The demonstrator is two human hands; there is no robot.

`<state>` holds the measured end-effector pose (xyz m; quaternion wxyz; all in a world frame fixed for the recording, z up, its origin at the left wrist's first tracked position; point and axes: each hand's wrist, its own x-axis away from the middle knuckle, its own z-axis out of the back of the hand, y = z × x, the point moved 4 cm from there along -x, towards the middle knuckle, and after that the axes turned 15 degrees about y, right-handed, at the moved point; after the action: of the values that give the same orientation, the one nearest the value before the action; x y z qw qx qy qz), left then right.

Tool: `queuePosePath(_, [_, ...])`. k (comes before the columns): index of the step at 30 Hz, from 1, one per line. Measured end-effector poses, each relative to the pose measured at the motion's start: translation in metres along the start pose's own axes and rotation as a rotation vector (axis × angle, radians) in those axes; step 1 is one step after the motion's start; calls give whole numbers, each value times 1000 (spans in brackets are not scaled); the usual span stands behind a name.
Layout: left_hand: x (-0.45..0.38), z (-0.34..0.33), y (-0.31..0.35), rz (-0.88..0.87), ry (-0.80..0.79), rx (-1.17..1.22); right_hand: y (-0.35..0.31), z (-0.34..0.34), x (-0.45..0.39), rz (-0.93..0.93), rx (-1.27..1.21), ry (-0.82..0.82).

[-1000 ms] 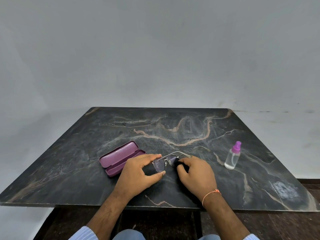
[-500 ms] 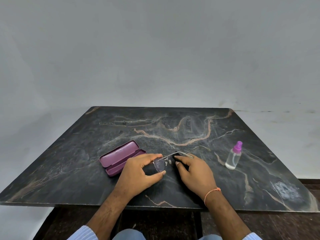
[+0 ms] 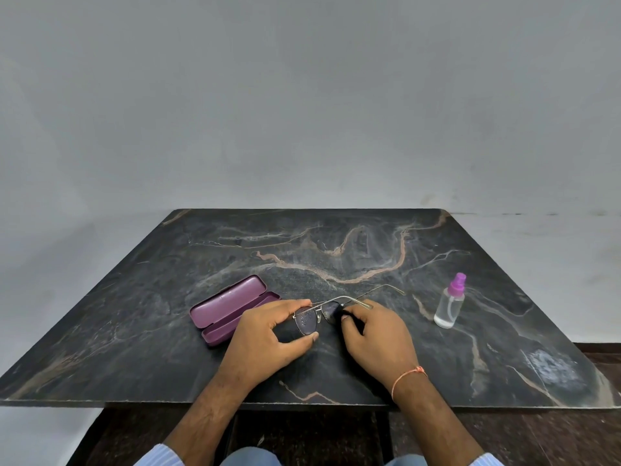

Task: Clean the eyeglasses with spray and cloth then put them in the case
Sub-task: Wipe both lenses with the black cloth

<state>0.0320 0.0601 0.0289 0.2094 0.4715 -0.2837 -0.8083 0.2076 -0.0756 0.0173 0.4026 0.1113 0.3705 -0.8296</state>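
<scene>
The left hand (image 3: 268,341) grips the eyeglasses (image 3: 322,314) by the lens on its own side, forefinger curled over the top rim and thumb under the lower rim, so that the frame is pinched between them just above the dark marble surface (image 3: 336,257). That lens is speckled with fine droplets. The right hand (image 3: 376,334) sits just beside the left, fingers curled round a dark cleaning cloth (image 3: 349,317) and pressing it against the other lens; only a small black fold of the cloth shows between the fingertips and the glass. The two hands are close together, nearly touching across the bridge of the thin metal frame. Both temple arms stand unfolded and point away from the hands toward the far side of the surface.

Just beyond the left hand, on its outer side, lies the purple glasses case (image 3: 232,307), lid open and laid back flat, its near edge close to the knuckles. Well out past the right hand stands a small clear spray bottle (image 3: 450,304) with a purple nozzle, upright and apart from everything else. A thin orange thread bracelet (image 3: 408,375) circles the right wrist. Pale blue sleeve cuffs (image 3: 158,455) show at the lower edge, nearer than both hands. A plain grey wall (image 3: 302,95) rises behind the surface.
</scene>
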Motion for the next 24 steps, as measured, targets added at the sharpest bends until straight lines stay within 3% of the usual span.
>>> queuePosePath(4, [0, -1, -1, 5, -7, -3, 3, 1, 1, -29, -151, 14])
queuePosePath(9, [-1, -1, 0, 8, -8, -9, -1, 16, 5, -108, -362, 213])
queuePosePath(12, [-1, -1, 1, 15, -11, 2, -17, 12, 13, -51, -454, 163])
queuePosePath(18, [0, -2, 0, 25, -24, 23, -41, -2, 24, 169, -248, 87])
queuePosePath(24, [-1, -2, -1, 33, -50, 51, -45, 4, 29, 253, -304, 51])
